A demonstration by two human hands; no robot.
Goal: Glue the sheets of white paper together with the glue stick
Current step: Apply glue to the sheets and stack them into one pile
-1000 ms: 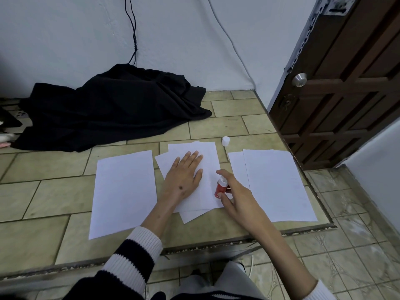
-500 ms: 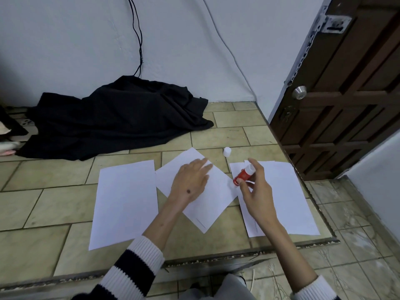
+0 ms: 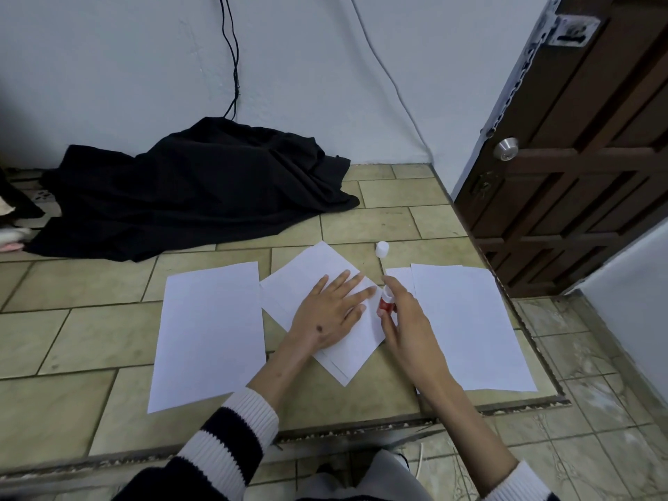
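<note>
head view: the surface (image 3: 224, 226) is a raised slab of matte, beige-green rectangular tiles with dark grout, set into a corner of pale painted wall (image 3: 126, 66); a dark brown panelled wooden door (image 3: 578, 168) with a round metal knob (image 3: 506, 149) stands to its right. a crumpled black cloth (image 3: 195, 189) lies at the back of the surface. the stacked white sheets (image 3: 300, 280), turned diamond-wise, lie mid-surface under the left hand (image 3: 327, 316), pressed flat with fingers straight. left of the stack lies a single white sheet (image 3: 209, 330), right of it overlapping sheets (image 3: 470, 327). just right of the stack, the right hand (image 3: 406, 327) has its grip curled round the red glue stick (image 3: 386, 301). its small white cap (image 3: 382, 249) stands behind the stack.
</note>
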